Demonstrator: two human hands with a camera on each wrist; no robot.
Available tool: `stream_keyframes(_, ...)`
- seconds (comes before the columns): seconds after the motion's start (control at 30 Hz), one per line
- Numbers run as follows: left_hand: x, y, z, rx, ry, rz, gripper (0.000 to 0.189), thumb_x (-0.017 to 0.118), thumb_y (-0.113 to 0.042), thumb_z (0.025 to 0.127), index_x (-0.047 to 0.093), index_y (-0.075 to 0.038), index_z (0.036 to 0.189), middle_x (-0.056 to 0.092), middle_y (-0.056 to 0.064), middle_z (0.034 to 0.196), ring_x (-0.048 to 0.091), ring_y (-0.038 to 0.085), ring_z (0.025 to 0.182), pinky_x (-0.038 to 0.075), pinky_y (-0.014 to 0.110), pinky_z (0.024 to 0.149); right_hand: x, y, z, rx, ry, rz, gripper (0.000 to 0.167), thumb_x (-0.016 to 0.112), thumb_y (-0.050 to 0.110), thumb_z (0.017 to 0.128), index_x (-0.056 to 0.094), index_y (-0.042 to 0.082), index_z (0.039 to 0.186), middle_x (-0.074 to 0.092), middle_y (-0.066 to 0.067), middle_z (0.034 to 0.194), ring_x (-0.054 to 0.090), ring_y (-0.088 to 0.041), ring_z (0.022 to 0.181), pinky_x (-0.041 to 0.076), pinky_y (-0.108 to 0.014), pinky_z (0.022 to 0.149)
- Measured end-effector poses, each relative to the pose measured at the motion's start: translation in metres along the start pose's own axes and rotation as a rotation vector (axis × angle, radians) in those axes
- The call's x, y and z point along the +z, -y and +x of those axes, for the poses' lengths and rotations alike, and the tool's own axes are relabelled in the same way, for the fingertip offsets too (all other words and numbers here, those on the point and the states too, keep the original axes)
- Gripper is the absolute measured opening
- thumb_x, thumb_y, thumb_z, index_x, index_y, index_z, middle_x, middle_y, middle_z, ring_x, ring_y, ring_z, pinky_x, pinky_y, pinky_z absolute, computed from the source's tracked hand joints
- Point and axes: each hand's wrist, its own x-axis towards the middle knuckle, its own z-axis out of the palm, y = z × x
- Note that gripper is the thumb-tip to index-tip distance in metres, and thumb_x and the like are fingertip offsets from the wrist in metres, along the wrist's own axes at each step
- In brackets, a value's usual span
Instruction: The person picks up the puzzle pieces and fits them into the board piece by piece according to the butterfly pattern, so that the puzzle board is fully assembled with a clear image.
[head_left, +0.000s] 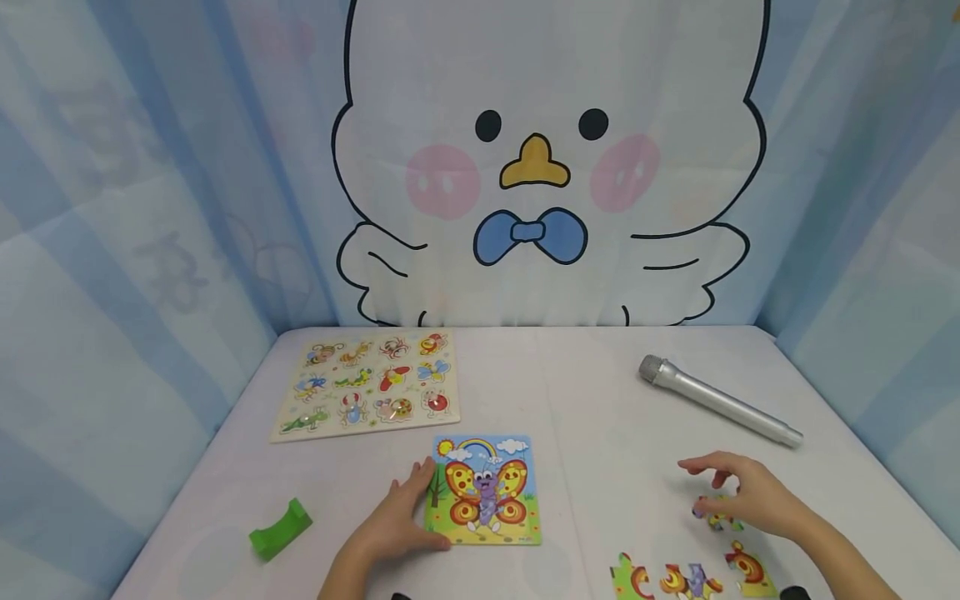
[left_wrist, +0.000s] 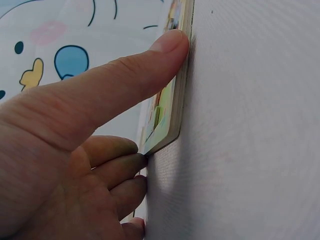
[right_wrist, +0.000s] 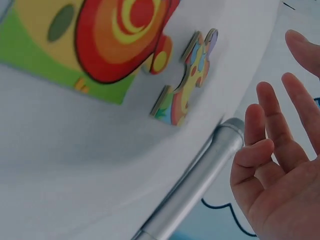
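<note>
A square butterfly puzzle board (head_left: 487, 492) lies flat on the table in front of me. My left hand (head_left: 397, 518) rests at its lower left corner, the thumb straight against the bottom edge and the fingers along the left side. In the left wrist view the thumb touches the edge of the board (left_wrist: 172, 107). My right hand (head_left: 753, 496) hovers with fingers spread above a small puzzle piece (head_left: 720, 521), partly covered by the hand in the head view. The right wrist view shows that puzzle piece (right_wrist: 187, 82) apart from the fingers. Nothing is in the right hand.
Three more loose puzzle pieces lie near the front edge: a left one (head_left: 630, 577), a middle one (head_left: 692, 582) and a right one (head_left: 750, 571). A silver microphone (head_left: 720, 402) lies back right. An insect peg puzzle (head_left: 371, 383) lies back left, a green curved block (head_left: 281, 530) front left.
</note>
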Motion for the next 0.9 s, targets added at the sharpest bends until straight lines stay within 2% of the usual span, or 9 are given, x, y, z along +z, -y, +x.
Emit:
stream_keyframes(0.23,0.000,0.000,-0.001,0.000,-0.004,0.005,0.112,0.085,-0.027,0.056,0.021,0.004,0.142,0.017,0.023,0.147,0.012,0.039,0.135,0.002,0.054,0.109,-0.004,-0.013,-0.007,0.074,0.023,-0.053,0.051,0.078,0.021,0.069,0.062,0.002,0.113,0.062,-0.012,0.103,0.046,-0.010,0.073,0.040,-0.022,0.055)
stream_keyframes(0.4,0.000,0.001,0.000,0.002,-0.005,0.010,0.112,0.085,-0.027,0.056,0.021,0.004,0.142,0.017,0.023,0.147,0.012,0.038,0.135,0.002,0.054,0.109,-0.005,-0.023,-0.010,0.156,0.034,-0.057,0.052,0.080,0.019,0.066,0.062,0.004,0.114,0.062,-0.011,0.105,0.045,-0.013,0.075,0.042,-0.022,0.057)
stream_keyframes(0.63,0.001,0.002,0.001,0.000,0.002,0.009,0.112,0.085,-0.028,0.056,0.021,0.004,0.142,0.017,0.023,0.147,0.012,0.038,0.135,0.002,0.055,0.109,-0.009,-0.038,-0.015,0.123,0.077,-0.073,0.053,0.079,0.016,0.064,0.062,0.001,0.112,0.061,-0.014,0.106,0.045,-0.011,0.075,0.040,-0.022,0.056)
stream_keyframes(0.9,0.001,0.002,0.001,-0.002,0.004,0.002,0.112,0.085,-0.028,0.056,0.021,0.004,0.142,0.017,0.023,0.147,0.011,0.038,0.136,0.002,0.055,0.109,-0.007,-0.042,-0.015,0.173,0.077,-0.110,0.056,0.082,0.013,0.060,0.063,0.004,0.111,0.060,-0.006,0.099,0.046,-0.016,0.076,0.040,-0.023,0.057)
